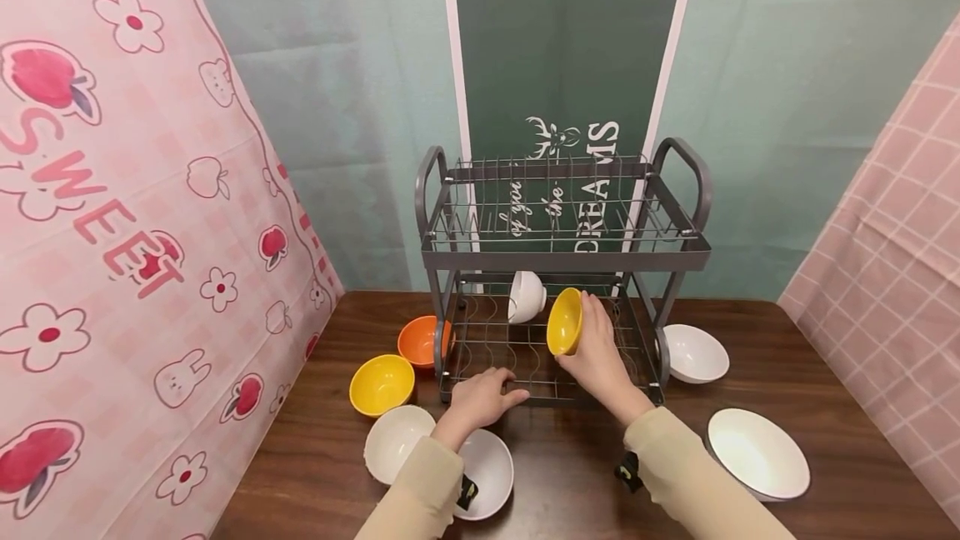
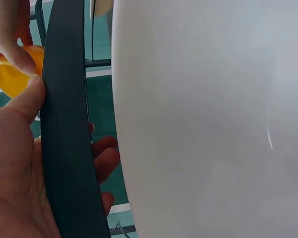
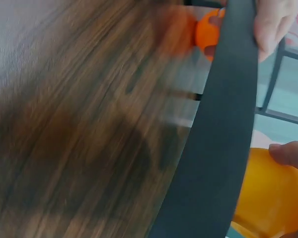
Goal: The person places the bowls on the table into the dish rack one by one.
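Note:
My right hand (image 1: 596, 352) holds a yellow bowl (image 1: 564, 322) by its side, tilted on edge, over the lower tier of a dark two-tier dish rack (image 1: 566, 261). Left of that bowl, a white bowl (image 1: 527, 297) stands on its side among the lower tier's wires. At the rack's lower front edge is my left hand (image 1: 483, 398). Seen from the left wrist, its thumb lies on one side of the dark front bar (image 2: 69, 124) and its fingers curl round the other. The right wrist view shows the yellow bowl (image 3: 270, 193) behind the same bar, thumb at its rim.
Left of the rack sit an orange bowl (image 1: 420, 341), another yellow bowl (image 1: 382, 386) and a white bowl (image 1: 397, 440). One more white bowl (image 1: 491, 477) is under my left wrist. To the right are a white bowl (image 1: 697, 354) and a white oval dish (image 1: 759, 454).

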`<state>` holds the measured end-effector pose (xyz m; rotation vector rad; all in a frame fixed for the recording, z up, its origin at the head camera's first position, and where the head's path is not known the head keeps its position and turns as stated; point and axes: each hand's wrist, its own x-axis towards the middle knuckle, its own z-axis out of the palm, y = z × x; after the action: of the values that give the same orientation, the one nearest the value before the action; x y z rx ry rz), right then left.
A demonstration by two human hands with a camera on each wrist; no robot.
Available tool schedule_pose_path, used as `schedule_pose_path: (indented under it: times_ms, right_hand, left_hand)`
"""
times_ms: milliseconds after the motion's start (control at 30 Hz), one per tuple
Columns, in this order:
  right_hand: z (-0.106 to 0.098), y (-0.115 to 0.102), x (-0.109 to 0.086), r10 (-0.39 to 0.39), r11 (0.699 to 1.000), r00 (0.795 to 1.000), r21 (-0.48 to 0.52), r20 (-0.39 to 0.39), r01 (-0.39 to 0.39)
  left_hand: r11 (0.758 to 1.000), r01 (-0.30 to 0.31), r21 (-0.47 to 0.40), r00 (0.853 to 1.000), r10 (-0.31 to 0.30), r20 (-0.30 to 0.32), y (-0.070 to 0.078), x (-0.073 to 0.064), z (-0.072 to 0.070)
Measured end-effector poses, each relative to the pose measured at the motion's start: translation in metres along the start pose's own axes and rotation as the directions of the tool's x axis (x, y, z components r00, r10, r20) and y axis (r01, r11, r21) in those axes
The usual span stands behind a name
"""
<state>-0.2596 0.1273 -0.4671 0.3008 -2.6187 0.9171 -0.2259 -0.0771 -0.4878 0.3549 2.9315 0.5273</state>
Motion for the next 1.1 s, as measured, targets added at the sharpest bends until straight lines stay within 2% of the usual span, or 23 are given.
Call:
schedule_pose_path:
  times_ms: [233,500,767,1100]
  right_hand:
    - [0.007,0.005,0.015,-0.024,0.998,0.998,-0.055,0.057,0.027]
    - [0.016,0.010,0.029,-0.050,0.994,0.998,-0.092,0.040,0.053]
    - [0.021,0.010,0.039,-0.012,0.996,0.998,-0.092,0.069,0.018]
    - [0.019,0.006,0.061,0.049,0.998,0.985,-0.052,0.163,-0.041]
  left_hand:
    - [1.000,-0.017,0.011,1.000,0.017,-0.004,-0.001,0.002,-0.001]
    - [1.000,-0.008,0.005,1.000,0.008,-0.008,-0.002,0.003,0.001]
    - [1.000,-0.013,0.000,1.000,0.013,-0.004,-0.003,0.003,0.003]
    - [1.000,-0.026,0.007,1.000,0.026,-0.015,-0.004,0.004,0.003]
